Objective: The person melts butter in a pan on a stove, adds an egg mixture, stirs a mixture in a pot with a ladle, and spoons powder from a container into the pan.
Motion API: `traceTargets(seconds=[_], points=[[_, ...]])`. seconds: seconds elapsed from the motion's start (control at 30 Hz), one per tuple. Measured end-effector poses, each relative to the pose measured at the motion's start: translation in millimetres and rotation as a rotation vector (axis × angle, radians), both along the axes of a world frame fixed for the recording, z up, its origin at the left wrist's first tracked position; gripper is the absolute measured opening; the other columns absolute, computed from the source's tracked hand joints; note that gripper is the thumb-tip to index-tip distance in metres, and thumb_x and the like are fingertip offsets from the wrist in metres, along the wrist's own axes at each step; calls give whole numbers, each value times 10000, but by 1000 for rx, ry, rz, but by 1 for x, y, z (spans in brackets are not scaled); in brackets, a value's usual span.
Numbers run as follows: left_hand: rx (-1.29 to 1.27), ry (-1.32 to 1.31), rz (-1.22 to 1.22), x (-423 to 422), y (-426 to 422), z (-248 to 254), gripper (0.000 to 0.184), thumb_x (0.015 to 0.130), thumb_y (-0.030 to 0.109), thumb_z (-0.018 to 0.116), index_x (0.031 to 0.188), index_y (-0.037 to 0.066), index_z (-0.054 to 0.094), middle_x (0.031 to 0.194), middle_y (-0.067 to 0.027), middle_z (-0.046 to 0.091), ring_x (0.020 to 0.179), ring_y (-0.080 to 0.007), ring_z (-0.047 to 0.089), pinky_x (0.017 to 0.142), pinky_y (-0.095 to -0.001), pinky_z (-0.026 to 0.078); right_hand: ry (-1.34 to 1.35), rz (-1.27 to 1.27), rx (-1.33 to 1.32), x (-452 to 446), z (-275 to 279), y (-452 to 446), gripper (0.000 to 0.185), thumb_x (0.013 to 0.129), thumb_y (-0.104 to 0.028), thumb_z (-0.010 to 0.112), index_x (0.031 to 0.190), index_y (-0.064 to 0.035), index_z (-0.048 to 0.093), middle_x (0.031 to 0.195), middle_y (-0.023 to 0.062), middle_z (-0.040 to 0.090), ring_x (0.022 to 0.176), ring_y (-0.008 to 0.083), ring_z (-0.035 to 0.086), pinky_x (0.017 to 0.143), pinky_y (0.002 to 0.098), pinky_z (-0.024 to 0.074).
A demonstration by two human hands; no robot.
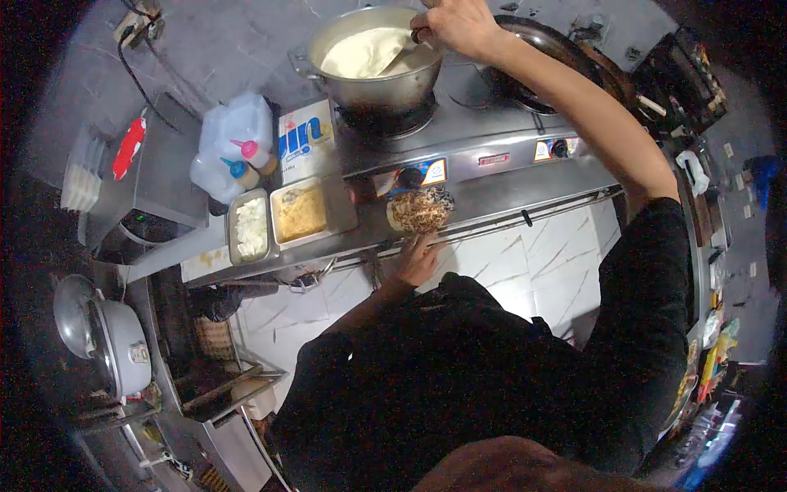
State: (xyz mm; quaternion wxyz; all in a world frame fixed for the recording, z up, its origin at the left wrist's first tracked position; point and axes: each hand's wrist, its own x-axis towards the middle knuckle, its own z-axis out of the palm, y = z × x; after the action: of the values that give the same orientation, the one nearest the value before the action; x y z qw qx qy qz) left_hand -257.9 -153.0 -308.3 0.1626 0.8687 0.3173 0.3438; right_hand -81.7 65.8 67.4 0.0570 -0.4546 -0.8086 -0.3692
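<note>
Black shirt (484,385) nearest my feed, right hand (461,29) gripping a utensil (400,61) dipped in the pot (385,96), left hand (420,260) at brown-topped food (420,211) nearside of the pot, its grip I cannot tell

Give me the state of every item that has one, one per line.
Cooking pot: uncovered, holding pale creamy mixture
Metal utensil: dipped in pot, held by the right grip
Food portion: topped with brown shreds, left grip at near edge
Metal tray: uncovered, holding white pieces
White tray: uncovered, holding yellowish food
Pink-tipped squeeze bottle: capped
Blue-tipped squeeze bottle: capped
Rice cooker: open
Black wok: uncovered
</note>
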Motion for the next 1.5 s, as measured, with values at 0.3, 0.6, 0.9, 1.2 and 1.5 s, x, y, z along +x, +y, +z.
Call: traceTargets(seconds=[0.3, 0.6, 0.9, 1.2, 1.5], points=[[-523, -264, 56, -43, -14, -54, 434, 688, -21, 541, 1107, 84, 577, 1151, -125, 484, 1048, -314, 488, 887, -399, 405, -182, -9, 46, 24, 23, -12, 141, 686, -319, 602, 737, -205, 667, 923, 13, 586, 982, 184, 495, 818, 541, 326], [-148, -9, 145, -64, -12, -4, 419, 724, -57, 504, 1098, 114, 589, 1160, -84, 490, 856, -212, 561, 690, -299, 471, -114, -77, 115, 22, -17, 21, 185, 721, -259, 550, 809, -157, 678, 999, 65, 587, 1052, 201, 473, 914, 593, 272], [-148, -125, 155, -59, -7, -37, 378, 748, 66, 591, 1111, 169, 583, 1138, -42, 510, 914, -220, 580, 754, -399, 449, 15, -121, 190, -18, -51, 51, 238, 763, -255, 532, 917, -126, 660, 991, 85, 593, 1086, 209, 464, 925, 595, 251], [-435, -141, 126, -66, -8, -40, 389, 732, 70, 612, 1102, 179, 567, 1149, -61, 516, 870, -216, 596, 672, -384, 473, -39, -53, 56, -41, -29, 21, 204, 783, -215, 512, 863, -109, 667, 949, 83, 603, 1049, 208, 489, 907, 559, 265], [-171, -51, 38, -71, 8, -41, 421, 685, 37, 632, 1072, 182, 553, 1116, -88, 520, 841, -233, 585, 618, -352, 478, -93, -104, 19, -42, -23, -62, 179, 766, -228, 530, 782, -109, 662, 894, 81, 631, 1016, 203, 520, 841, 441, 368]])
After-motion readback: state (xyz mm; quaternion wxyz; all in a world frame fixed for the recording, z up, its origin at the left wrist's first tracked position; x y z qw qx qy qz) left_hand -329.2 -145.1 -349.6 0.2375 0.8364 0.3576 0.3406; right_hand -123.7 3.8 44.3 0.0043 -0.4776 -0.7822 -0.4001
